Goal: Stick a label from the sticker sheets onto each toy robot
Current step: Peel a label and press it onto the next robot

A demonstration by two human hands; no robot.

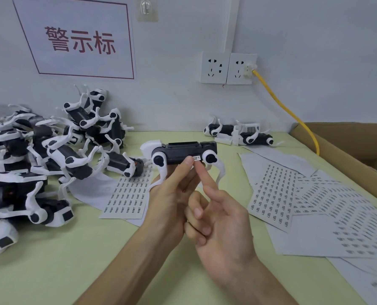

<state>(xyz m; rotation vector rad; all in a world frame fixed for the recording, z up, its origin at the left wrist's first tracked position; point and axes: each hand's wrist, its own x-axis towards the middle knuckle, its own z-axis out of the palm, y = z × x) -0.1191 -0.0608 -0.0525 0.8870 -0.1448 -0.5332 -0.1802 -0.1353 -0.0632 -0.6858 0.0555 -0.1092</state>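
Note:
My left hand (172,194) grips a black-and-white toy robot (181,154) from below and lifts it above the table, its side towards me. A small white label (196,158) sits on the lower edge of the black body. The index fingertip of my right hand (218,216) presses at that label, while the other fingers curl loosely. One sticker sheet (128,194) lies under the left hand, and several more sticker sheets (293,194) are spread to the right.
A big pile of toy robots (40,155) fills the left of the green table. Two more robots (238,133) lie at the back by the wall. A cardboard box (348,146) stands at the right, with a yellow cable (288,111) running to a wall socket.

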